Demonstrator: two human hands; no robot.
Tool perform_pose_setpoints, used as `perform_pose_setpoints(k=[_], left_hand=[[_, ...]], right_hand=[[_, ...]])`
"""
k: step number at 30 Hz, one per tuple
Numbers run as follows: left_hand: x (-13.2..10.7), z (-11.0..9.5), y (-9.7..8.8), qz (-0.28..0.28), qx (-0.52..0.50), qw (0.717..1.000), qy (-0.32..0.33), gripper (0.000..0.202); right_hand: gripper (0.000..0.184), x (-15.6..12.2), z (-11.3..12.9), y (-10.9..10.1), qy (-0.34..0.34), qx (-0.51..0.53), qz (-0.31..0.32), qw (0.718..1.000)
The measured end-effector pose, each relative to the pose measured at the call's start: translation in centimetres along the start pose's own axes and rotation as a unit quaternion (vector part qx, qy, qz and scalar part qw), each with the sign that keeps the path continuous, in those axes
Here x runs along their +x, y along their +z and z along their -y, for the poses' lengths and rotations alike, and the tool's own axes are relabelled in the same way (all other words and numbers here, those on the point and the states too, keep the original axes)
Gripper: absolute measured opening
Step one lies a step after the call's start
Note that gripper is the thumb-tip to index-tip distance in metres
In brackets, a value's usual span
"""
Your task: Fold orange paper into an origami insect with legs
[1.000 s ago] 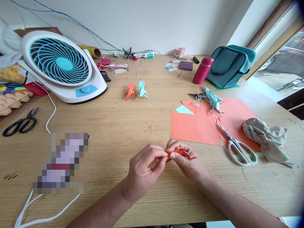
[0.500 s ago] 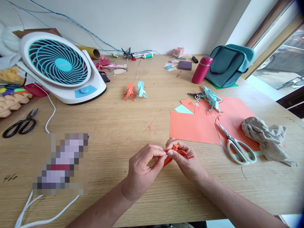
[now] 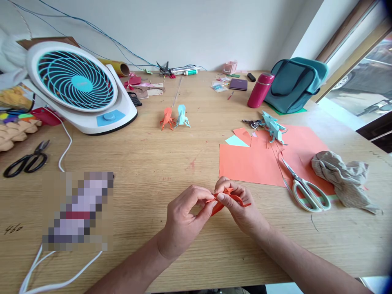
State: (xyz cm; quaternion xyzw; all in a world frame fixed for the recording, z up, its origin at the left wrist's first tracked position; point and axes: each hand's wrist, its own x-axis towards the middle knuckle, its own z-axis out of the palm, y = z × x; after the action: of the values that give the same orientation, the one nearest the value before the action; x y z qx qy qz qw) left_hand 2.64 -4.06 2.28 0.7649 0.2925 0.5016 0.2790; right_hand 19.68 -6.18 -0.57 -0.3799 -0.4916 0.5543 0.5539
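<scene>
Between my hands, above the near part of the wooden table, is a small orange folded paper piece (image 3: 218, 209) with narrow pointed strips sticking out. My left hand (image 3: 188, 214) pinches its left end between thumb and fingertips. My right hand (image 3: 240, 208) grips the body, thumb in front and fingers behind, and one strip pokes out along the palm. Fingers hide much of the folds. Farther back stand an orange paper insect (image 3: 167, 118) and a pale blue paper insect (image 3: 182, 116). A larger blue paper insect (image 3: 273, 127) rests at the right, on orange paper sheets (image 3: 249, 163).
White-handled scissors (image 3: 308, 194) and a crumpled grey cloth (image 3: 344, 177) lie right of my hands. Behind them stand a pink bottle (image 3: 260, 90) and a teal bag (image 3: 290, 87). At left are a fan (image 3: 81, 81), black-handled scissors (image 3: 27, 161) and a blurred-out object (image 3: 79, 210).
My hands have barely shifted. A small orange paper tip now shows more clearly beside my left fingertips. Everything else on the table stays where it was.
</scene>
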Motion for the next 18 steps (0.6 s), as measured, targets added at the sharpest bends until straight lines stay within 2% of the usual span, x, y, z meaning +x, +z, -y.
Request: perform_pose_setpoints(k=[10, 15, 18], left_hand=[[0.11, 0.11, -0.33, 0.007, -0.004, 1.0, -0.02, 0.015], [0.12, 0.17, -0.46, 0.012, 0.055, 0.996, 0.069, 0.021], [-0.02, 0.37, -0.57, 0.012, 0.079, 0.992, 0.093, 0.022]], right_hand=[[0.012, -0.19, 0.02, -0.18, 0.002, 0.013, -0.017, 1.0], [0.013, -0.17, 0.11, -0.11, 0.003, 0.018, -0.017, 1.0], [0.013, -0.22, 0.14, -0.04, 0.013, 0.026, -0.013, 0.999]])
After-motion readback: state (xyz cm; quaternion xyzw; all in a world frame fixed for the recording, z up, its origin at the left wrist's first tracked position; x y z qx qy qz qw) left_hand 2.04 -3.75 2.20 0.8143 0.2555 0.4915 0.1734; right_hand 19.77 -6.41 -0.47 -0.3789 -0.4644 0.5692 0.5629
